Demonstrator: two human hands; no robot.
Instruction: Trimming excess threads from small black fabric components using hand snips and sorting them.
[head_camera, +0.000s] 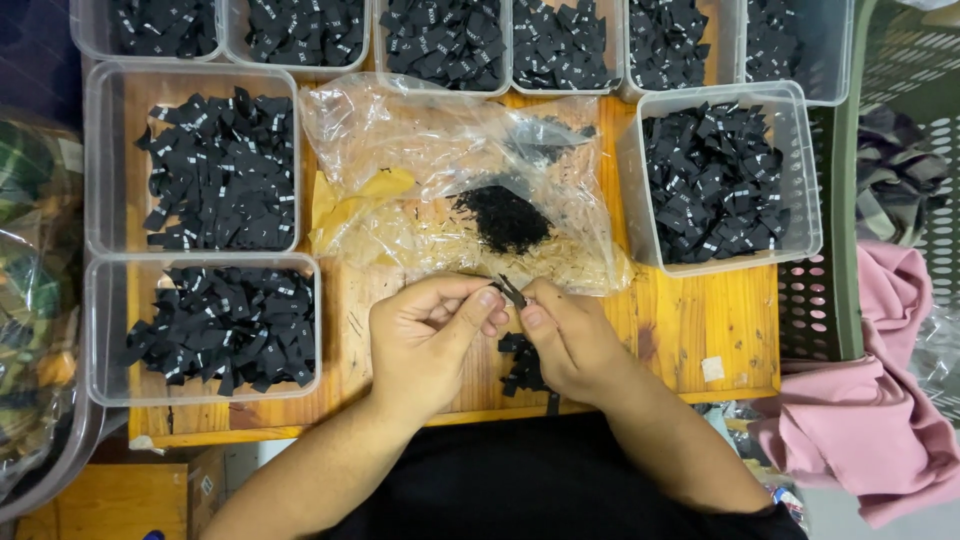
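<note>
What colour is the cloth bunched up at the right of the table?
Pink: the cloth shows best in the head view, low at the right beside the wooden table.

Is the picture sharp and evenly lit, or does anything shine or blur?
Head view: light is even and soft; the clear plastic bag shows pale glare on its wrinkles; both hands, left hand and right hand, and the black label between them look fairly sharp; the bins' edges bow slightly near the frame's corners.

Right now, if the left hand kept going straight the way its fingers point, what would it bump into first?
Probably the right hand: the left hand points right, and both pinch one small black label between their fingertips.
</note>
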